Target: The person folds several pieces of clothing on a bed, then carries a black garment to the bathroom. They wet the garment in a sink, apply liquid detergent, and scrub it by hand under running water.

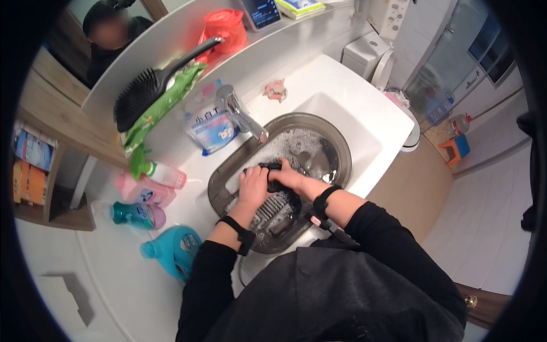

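Note:
A grey plastic wash basin (305, 116) with a built-in ribbed washboard (273, 208) sits in the white sink, holding foamy water (295, 139). Over it, my left hand (255, 183) and my right hand (286, 175) both grip a bunched black wet cloth (275, 184). The cloth lies just above the washboard ribs, and part of it trails down towards the water on the right. What kind of garment it is, I cannot tell. The chrome faucet (245, 115) reaches over the basin's far rim.
To the left stand a blue detergent jug (177, 250), a teal bottle (139, 215) and a pink bottle (149, 190). Behind the faucet is a blue-and-white packet (213, 132). A black hairbrush (145, 92) lies on the ledge beside a red container (226, 30). A crumpled pink cloth (276, 90) lies on the counter.

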`<state>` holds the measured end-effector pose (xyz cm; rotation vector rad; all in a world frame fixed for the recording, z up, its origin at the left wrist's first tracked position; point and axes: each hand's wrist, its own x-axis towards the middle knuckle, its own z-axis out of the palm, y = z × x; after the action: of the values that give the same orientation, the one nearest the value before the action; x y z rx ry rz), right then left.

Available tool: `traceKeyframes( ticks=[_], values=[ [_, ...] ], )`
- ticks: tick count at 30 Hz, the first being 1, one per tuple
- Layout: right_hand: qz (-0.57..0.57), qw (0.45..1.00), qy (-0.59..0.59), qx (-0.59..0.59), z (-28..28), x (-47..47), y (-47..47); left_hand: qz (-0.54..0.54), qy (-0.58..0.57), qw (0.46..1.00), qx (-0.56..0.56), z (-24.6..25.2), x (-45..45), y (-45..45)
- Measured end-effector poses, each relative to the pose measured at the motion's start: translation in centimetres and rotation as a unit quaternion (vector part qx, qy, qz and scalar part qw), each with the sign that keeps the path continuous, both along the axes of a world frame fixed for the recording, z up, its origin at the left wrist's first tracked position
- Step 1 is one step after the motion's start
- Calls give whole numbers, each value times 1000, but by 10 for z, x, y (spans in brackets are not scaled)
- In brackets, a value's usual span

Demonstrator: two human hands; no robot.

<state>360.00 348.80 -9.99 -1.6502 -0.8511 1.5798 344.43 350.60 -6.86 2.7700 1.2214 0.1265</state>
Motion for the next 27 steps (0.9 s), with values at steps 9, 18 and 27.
traceKeyframes(
  ticks=[9,18,27],
  values=[
    [254,823,-223,456,28,-45,-80,47,-154,983,-93,13,-63,-66],
    [180,904,-331,203,-6,-1,-13,87,-45,993,-58,-5,9,-13],
    [-83,980,176,-36,44,-10,-18,232,-307,859,-338,-15,-7,-24]
  ],
)
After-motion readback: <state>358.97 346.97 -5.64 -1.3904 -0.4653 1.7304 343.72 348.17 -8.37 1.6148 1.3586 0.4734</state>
